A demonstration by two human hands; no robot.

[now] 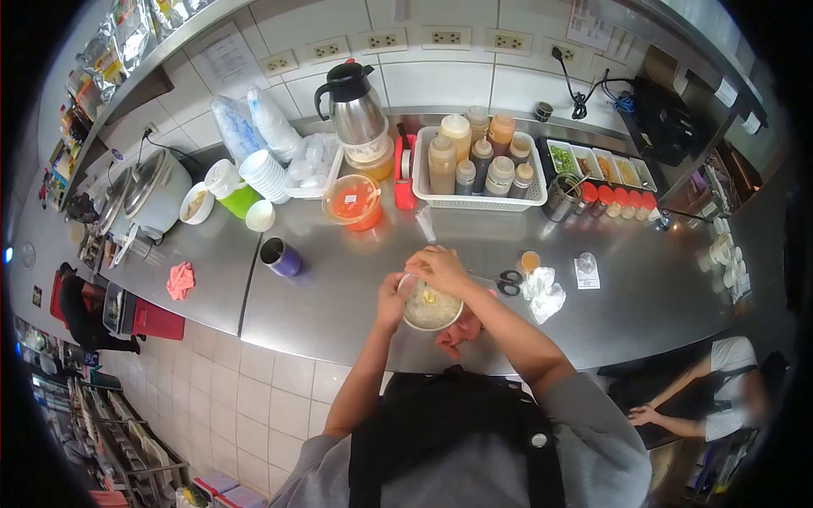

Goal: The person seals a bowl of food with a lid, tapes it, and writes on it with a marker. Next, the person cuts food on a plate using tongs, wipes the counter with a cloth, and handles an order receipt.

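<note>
Both hands are at a round bowl (430,310) of pale food with a small yellow piece on top, near the counter's front edge. My left hand (394,298) has its fingers closed on the bowl's left rim. Over the bowl's far rim, my right hand (436,269) has its fingers bent together; what they hold, if anything, is hidden. A pink cloth (457,336) lies beside and partly under the bowl. Right of it are black-handled scissors (509,283), a small orange-topped cup (530,261) and a crumpled white wrapping (544,295).
Behind stand a white basket (479,201) of sauce bottles, a steel jug (354,110), an orange tub (354,200) and red-lidded jars (620,203). A purple tumbler (280,257) is left. Another person (720,389) sits at the right; one more (85,309) bends at the far left.
</note>
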